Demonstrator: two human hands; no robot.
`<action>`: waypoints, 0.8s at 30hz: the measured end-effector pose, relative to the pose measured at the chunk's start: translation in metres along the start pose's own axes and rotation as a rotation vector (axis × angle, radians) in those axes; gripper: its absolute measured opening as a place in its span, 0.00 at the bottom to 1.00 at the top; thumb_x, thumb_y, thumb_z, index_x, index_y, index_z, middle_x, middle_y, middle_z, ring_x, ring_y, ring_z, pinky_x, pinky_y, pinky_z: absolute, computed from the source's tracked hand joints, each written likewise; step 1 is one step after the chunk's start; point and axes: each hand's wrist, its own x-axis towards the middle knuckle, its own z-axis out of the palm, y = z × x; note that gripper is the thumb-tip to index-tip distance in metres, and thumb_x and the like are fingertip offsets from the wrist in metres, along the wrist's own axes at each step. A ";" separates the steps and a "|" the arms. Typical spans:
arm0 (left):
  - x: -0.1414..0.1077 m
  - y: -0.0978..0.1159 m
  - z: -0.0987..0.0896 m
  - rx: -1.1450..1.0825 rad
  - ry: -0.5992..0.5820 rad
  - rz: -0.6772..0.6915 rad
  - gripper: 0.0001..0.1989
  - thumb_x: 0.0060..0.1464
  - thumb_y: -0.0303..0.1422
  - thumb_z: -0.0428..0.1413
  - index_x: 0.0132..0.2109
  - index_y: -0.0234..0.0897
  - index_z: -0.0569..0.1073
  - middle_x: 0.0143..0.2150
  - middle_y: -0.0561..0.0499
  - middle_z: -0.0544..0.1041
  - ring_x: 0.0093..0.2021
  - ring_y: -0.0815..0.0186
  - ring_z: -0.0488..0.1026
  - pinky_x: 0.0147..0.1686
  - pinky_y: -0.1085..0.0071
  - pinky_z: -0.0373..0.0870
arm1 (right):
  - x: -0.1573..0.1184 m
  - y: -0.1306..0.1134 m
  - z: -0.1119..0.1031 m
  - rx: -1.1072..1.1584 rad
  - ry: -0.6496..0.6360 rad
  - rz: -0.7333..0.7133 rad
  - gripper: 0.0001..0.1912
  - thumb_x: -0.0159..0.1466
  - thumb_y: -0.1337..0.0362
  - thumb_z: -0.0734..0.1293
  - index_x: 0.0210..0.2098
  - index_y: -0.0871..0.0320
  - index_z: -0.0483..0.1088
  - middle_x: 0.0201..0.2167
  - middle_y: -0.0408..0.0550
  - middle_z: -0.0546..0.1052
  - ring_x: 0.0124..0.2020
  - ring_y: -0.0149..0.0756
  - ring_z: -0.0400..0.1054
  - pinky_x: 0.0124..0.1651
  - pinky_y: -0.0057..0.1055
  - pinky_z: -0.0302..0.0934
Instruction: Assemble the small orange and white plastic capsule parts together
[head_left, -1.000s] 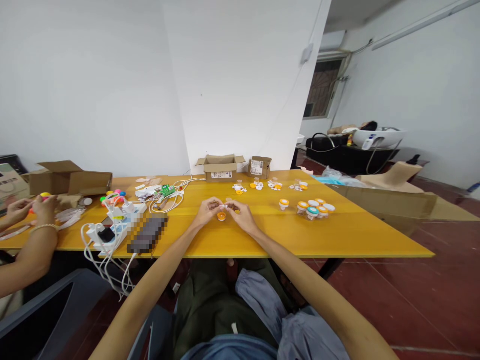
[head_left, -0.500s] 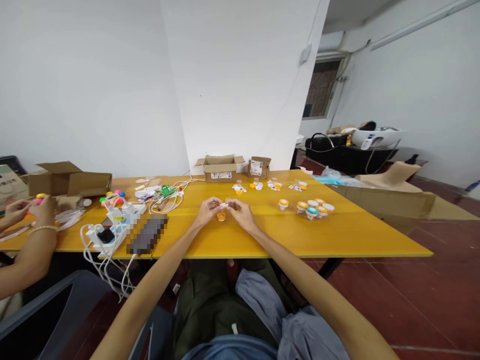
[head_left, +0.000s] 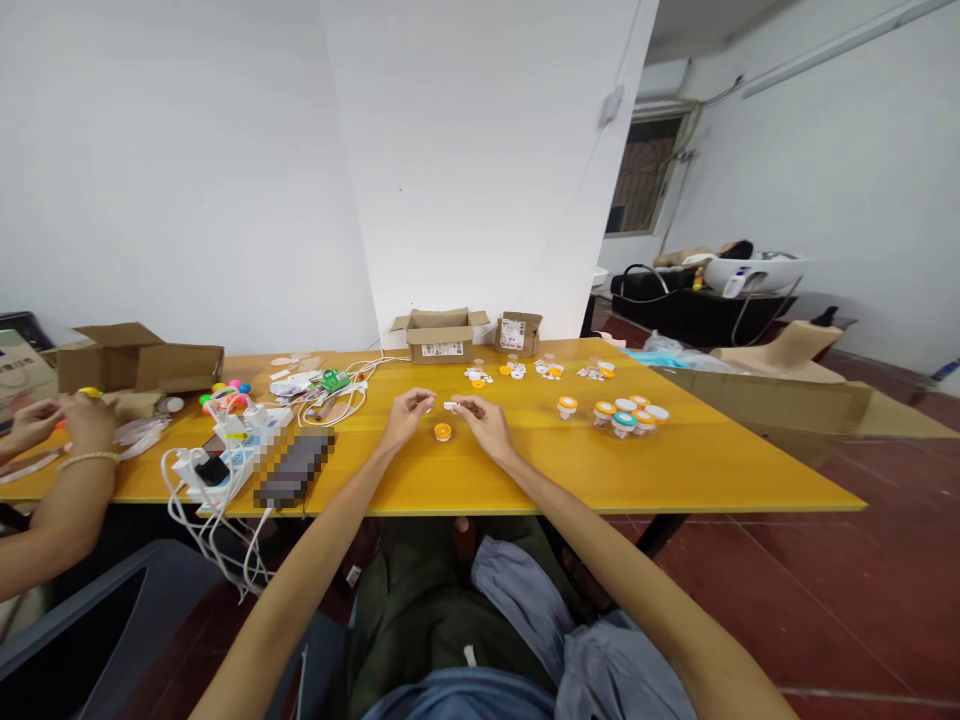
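Observation:
My right hand (head_left: 486, 424) pinches a small white plastic piece (head_left: 451, 406) between thumb and fingertips, above the table. To its left, a short gap away, my left hand (head_left: 406, 418) has its fingertips closed together; a tiny pale speck shows at them, too small to name. Between the hands and a little nearer to me, an orange round lid (head_left: 442, 432) lies on the yellow table (head_left: 480, 485), touched by neither hand.
Several lidded clear cups (head_left: 624, 425) stand to the right. Small white and orange parts (head_left: 513, 371) lie in groups farther back, before two cardboard boxes (head_left: 441, 345). On the left are a power strip (head_left: 217, 490), cables, a blurred-out dark device (head_left: 294, 470) and a co-worker's hands (head_left: 88, 420).
My hands have come apart; the left moved left, off the white piece, which stays in my right. The orange lid is now in fuller view. The co-worker's hands have shifted slightly.

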 end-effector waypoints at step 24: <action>0.008 -0.032 -0.014 0.418 -0.127 0.092 0.10 0.51 0.25 0.55 0.35 0.40 0.80 0.32 0.48 0.76 0.38 0.59 0.73 0.47 0.62 0.69 | 0.004 0.010 -0.002 -0.010 0.004 0.022 0.07 0.60 0.60 0.67 0.34 0.53 0.77 0.35 0.49 0.83 0.38 0.43 0.78 0.44 0.39 0.72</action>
